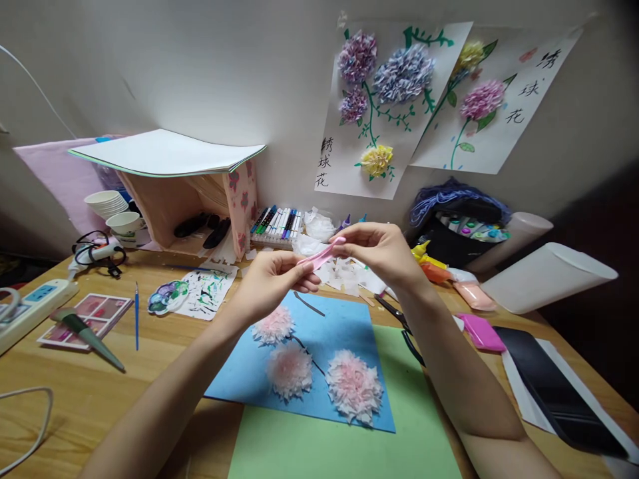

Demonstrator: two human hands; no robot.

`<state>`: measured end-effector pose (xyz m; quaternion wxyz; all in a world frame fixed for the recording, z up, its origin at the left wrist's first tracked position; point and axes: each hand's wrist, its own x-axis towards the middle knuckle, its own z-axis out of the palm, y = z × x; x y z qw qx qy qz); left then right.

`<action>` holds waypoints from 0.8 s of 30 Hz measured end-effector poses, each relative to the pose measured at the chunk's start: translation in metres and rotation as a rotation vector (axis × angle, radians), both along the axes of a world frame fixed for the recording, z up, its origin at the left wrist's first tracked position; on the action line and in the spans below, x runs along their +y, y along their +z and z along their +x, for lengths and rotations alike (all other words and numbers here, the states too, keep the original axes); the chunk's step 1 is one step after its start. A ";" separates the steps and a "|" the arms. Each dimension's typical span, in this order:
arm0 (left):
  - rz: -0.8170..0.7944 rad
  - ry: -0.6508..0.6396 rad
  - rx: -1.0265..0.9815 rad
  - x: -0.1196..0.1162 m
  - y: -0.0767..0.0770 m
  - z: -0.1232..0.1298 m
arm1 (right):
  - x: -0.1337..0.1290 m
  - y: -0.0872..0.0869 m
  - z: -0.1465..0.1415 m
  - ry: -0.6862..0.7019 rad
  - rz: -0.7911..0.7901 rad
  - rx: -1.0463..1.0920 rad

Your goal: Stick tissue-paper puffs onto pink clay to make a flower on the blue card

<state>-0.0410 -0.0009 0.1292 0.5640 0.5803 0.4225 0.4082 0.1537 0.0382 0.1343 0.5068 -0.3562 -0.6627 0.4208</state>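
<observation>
A strip of soft pink clay (322, 255) is stretched between my two hands, above the far edge of a blue sheet (239, 372). My left hand (272, 279) pinches its left end between thumb and fingers. At the other end, my right hand (374, 249) grips it with thumb and fingertips. Below lie three pale pink paper flowers, one at the upper left (274, 324), one in the middle (289, 370) and a larger one at the right (354, 387). Dark stem lines (309, 305) show on the blue sheet, which overlaps a green sheet (339, 446).
Black scissors (399, 316) lie right of the blue sheet. Further right are a pink packet (482, 332) and a black phone (559, 392). Markers (277, 224) stand at the back; a brush (90, 338) and power strip (37, 303) are left.
</observation>
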 end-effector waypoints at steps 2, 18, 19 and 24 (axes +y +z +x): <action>-0.058 -0.007 -0.019 0.005 -0.002 -0.003 | 0.010 -0.002 0.007 -0.109 -0.005 0.048; -0.180 -0.244 -0.229 0.005 -0.006 0.001 | -0.014 0.000 -0.010 0.050 0.168 -0.325; -0.179 -0.214 -0.199 0.004 -0.007 0.003 | -0.014 0.001 -0.009 0.081 0.138 -0.339; -0.150 0.002 -0.093 -0.001 -0.009 0.015 | -0.007 0.004 0.001 0.168 0.101 -0.358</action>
